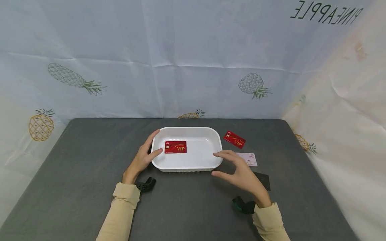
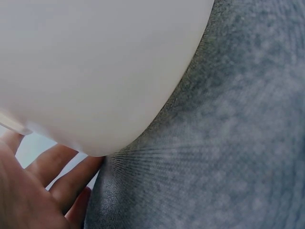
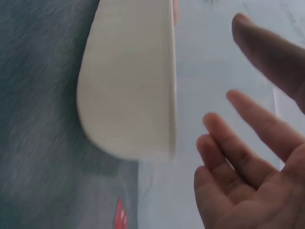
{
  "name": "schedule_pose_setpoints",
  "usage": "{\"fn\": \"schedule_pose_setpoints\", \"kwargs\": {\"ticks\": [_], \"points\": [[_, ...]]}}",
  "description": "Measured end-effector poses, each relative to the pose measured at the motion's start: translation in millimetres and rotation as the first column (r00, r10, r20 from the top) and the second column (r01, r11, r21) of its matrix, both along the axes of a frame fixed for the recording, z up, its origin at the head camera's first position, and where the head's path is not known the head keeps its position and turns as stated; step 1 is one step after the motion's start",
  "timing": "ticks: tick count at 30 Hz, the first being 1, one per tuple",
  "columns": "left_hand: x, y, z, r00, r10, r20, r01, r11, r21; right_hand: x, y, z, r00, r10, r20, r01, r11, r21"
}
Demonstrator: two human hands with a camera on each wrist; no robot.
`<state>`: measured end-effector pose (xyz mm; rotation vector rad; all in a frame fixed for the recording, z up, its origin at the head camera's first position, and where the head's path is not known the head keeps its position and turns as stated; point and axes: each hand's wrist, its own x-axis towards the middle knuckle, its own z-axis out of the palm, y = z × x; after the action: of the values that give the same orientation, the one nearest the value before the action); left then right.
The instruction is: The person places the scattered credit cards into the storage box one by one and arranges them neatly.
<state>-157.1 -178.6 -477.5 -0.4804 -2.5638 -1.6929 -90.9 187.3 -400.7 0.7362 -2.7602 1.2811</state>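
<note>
The right hand [image 1: 238, 170], spread and gripping nothing, hung just off the white tray's [image 1: 200, 150] near right corner. The left hand [image 1: 142, 159] was closer, gripping the left end, thumb over the rim. Between the 2 hands, the tray's long axis ran left to right, 1 red card [image 1: 175, 147] inside.

- Tray [image 1: 199, 154]: apparently plastic; smooth, glossy interior.
- Red cards [image 1: 175, 151]: plastic-looking, smooth.
- Table covering [image 1: 187, 204]: matt cloth, finely textured.
- Backdrop [image 1: 169, 40]: creased fabric, soft sheen.
- Sleeves [image 1: 117, 217]: matt cloth.
</note>
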Motion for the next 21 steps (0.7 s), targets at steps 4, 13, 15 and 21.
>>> {"fn": "schedule_pose_setpoints", "kwargs": {"ticks": [4,13,15,21], "points": [[0.0,0.7,-0.7,1.000,0.000,0.004,0.000,1.000,0.005,6.4,16,-3.3,0.999,0.008,0.033,-0.007,1.000,-0.026],[-0.6,1.0,-1.2,1.000,-0.005,-0.004,0.005,1.000,0.010,16.9,46,-15.0,0.997,-0.032,0.064,0.034,0.999,-0.028],[-0.2,0.7,-0.8,1.000,-0.008,-0.005,0.008,1.000,0.011,18.5,53,-16.4,0.996,-0.040,0.076,0.043,0.999,-0.034],[-0.8,-0.3,-0.9,1.000,-0.005,-0.008,0.006,1.000,0.015,19.4,73,-22.0,0.992,-0.044,0.118,0.056,0.994,-0.097]]}}
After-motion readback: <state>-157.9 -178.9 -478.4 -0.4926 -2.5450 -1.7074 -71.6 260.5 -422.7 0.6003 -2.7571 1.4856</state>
